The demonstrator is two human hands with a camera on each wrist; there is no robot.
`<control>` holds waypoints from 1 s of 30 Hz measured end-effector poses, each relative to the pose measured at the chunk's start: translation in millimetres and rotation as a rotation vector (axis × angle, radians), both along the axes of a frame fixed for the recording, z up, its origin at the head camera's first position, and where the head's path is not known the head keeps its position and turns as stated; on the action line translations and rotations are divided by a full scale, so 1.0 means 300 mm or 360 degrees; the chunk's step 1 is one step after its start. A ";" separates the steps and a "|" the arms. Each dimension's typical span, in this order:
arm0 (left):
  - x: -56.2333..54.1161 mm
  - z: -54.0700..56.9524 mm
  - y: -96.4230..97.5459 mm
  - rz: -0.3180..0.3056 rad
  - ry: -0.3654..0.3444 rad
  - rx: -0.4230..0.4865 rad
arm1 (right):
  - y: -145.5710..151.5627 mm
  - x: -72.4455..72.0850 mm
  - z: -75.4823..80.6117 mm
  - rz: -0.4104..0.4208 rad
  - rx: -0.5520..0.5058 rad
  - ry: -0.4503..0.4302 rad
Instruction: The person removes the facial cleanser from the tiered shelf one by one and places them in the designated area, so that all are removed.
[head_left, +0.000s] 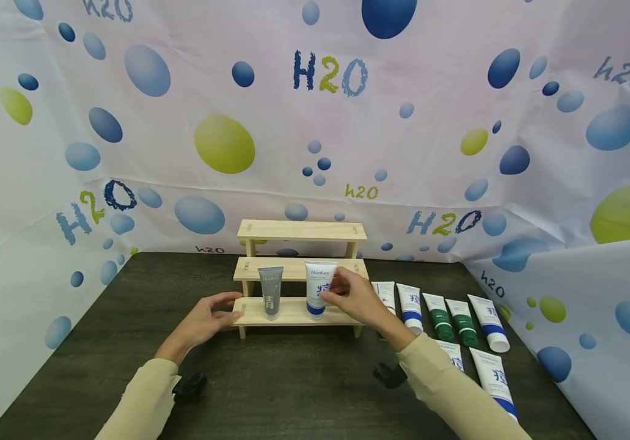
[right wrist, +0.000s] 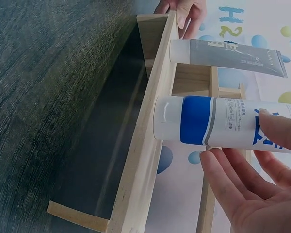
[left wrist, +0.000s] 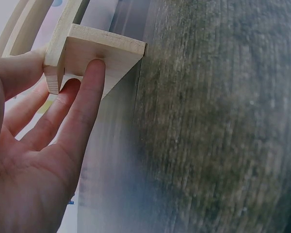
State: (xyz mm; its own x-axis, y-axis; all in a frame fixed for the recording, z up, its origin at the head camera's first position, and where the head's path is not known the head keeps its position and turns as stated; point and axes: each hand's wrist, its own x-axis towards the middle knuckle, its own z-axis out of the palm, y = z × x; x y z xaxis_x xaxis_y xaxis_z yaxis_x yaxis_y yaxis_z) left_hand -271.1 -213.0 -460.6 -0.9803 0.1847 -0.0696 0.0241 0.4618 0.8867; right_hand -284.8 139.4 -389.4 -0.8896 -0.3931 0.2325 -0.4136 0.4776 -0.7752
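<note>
A stepped wooden display rack (head_left: pixel 301 231) with three tiers stands on the dark table. My left hand (head_left: pixel 201 321) holds the left end of its lowest step, thumb on the board and fingers along the end and underside in the left wrist view. On that step, a white cleanser tube (right wrist: pixel 196 121) with a blue band stands cap down. My right hand (head_left: pixel 357 298) pinches this tube from the right, thumb on its front and fingers behind. Left of it a grey tube (head_left: pixel 271 289) stands upright on its cap, apart from both hands.
To the right of the rack lie several tubes flat on the table (head_left: pixel 271 385): white ones with blue bands (head_left: pixel 489 324) and green-and-white ones (head_left: pixel 439 318). Some are partly hidden by the right forearm. A patterned curtain (head_left: pixel 304 122) surrounds the back and sides.
</note>
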 end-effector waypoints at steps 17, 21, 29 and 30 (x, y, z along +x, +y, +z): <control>-0.007 0.002 -0.003 0.0007 -0.0004 0.0020 | -0.008 -0.001 -0.007 -0.0013 -0.0092 0.0008; -0.007 0.002 -0.004 0.0001 -0.0001 0.0022 | -0.012 -0.003 -0.010 -0.0020 -0.0098 0.0016; -0.007 -0.004 -0.005 -0.0012 0.0004 0.0027 | -0.014 0.002 -0.015 -0.0039 -0.0088 0.0090; -0.007 -0.006 -0.006 -0.0013 0.0004 0.0024 | -0.013 0.003 -0.015 -0.0044 -0.0085 0.0092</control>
State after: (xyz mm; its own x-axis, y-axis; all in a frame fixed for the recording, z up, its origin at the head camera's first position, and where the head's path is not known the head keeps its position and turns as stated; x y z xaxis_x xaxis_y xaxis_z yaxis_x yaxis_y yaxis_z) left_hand -273.3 -214.7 -462.3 -0.9789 0.1939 -0.0640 0.0304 0.4482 0.8934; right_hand -283.8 135.4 -394.0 -0.8846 -0.3540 0.3036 -0.4453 0.4480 -0.7752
